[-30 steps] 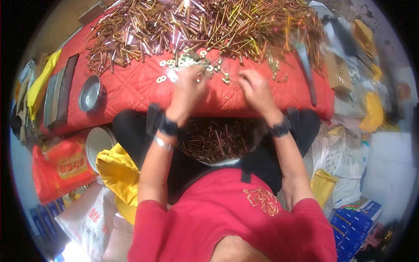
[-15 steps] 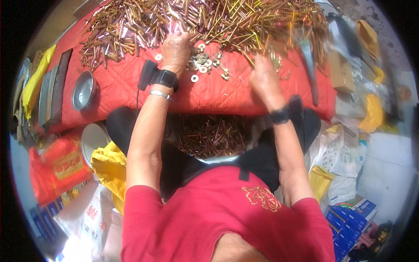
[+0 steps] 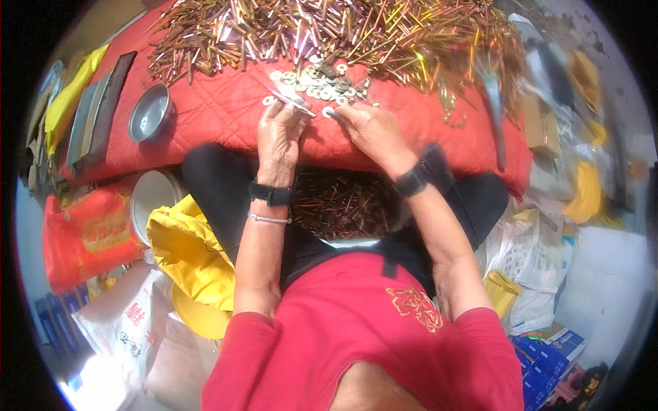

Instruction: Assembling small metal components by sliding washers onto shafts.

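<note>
My left hand (image 3: 279,133) is closed round bright thin metal rods (image 3: 296,104) that point away from me and slightly right; glare hides how many. Just right of it, my right hand (image 3: 377,133) pinches a small pale washer (image 3: 329,111) between thumb and forefinger, close to the rods' ends. Beyond both hands a loose group of washers and small metal fittings (image 3: 325,83) lies on the red quilted cover (image 3: 219,113). A big heap of copper-coloured metal rods (image 3: 274,34) spreads behind them.
At the left of the cover rests a grey metal bowl (image 3: 150,113), with flat strips (image 3: 96,113) beyond it. A long grey tool (image 3: 495,120) lies at the right. More rods (image 3: 343,204) fill a container between my legs. Bags (image 3: 188,250) and blue boxes (image 3: 548,359) crowd both sides.
Both hands have drawn back toward me and closer together. My left hand came away from the heap with rods; my right hand moved left and now pinches a washer.
</note>
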Tool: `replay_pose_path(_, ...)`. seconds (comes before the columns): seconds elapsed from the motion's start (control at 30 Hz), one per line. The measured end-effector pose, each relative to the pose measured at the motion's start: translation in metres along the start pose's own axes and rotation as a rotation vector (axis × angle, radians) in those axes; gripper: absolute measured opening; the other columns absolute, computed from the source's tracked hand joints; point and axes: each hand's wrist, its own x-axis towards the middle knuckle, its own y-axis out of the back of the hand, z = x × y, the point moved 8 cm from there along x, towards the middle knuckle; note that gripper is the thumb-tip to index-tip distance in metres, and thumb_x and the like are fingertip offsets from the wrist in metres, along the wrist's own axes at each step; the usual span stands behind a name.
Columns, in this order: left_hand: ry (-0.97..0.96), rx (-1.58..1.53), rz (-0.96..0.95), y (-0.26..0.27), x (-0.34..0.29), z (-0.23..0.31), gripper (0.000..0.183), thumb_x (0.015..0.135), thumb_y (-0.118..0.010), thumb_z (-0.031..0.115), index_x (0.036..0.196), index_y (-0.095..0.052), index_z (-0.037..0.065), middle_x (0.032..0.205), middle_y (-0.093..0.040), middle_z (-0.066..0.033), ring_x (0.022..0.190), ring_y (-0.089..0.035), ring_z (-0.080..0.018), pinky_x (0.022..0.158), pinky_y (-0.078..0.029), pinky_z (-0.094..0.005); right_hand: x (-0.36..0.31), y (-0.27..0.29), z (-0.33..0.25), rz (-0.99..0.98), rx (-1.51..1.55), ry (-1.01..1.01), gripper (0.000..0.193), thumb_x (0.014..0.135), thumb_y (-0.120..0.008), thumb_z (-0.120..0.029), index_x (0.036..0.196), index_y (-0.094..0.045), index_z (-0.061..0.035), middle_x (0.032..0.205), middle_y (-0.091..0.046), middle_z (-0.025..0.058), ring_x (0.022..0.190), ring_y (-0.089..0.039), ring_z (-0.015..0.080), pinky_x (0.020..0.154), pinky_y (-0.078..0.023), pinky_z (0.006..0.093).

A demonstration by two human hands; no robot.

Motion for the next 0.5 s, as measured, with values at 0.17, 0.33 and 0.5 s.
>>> replay_pose_path(0.17, 0.022, -0.131, 0.034, 0.013, -0.011, -0.003, 0.027, 0.087, -0.058, 0.005, 0.114, -0.054, 0.0, 0.099, -0.065, -0.0104, 0.091, -0.064, -0.0214, 0.076, -0.051, -0.0319, 0.007, -0.013, -0.009, -0.114, -0.25, -0.002, 0.011, 0.077, -0.058, -0.012, 0.079, -0.068, -0.0094, 0.065, -0.063, 0.0131, 0.061, -0.064, 0.0305, 0.053, -0.05, 0.0414)
replay_pose_path(0.33, 0.105, -0.278, -0.07, 0.019, -0.008, -0.016, 0.022, 0.087, -0.06, 0.007, 0.108, -0.059, 0.0, 0.091, -0.065, -0.0087, 0.076, -0.062, -0.016, 0.068, -0.05, -0.0279, 0.041, -0.025, -0.019, -0.41, -0.494, 0.106, 0.012, 0.073, -0.059, -0.012, 0.07, -0.07, -0.0095, 0.071, -0.068, 0.0125, 0.066, -0.069, 0.0238, 0.055, -0.053, 0.0368)
replay_pose_path(0.5, 0.207, -0.317, -0.12, 0.014, -0.01, -0.023, 0.016, 0.086, -0.062, 0.008, 0.1, -0.062, 0.0, 0.08, -0.062, -0.0067, 0.062, -0.052, -0.0076, 0.059, -0.044, -0.0241, 0.07, -0.064, -0.006, -0.924, -0.412, 0.002, 0.02, 0.074, -0.058, -0.009, 0.089, -0.071, -0.0127, 0.086, -0.069, 0.013, 0.084, -0.067, 0.0302, 0.07, -0.053, 0.0412)
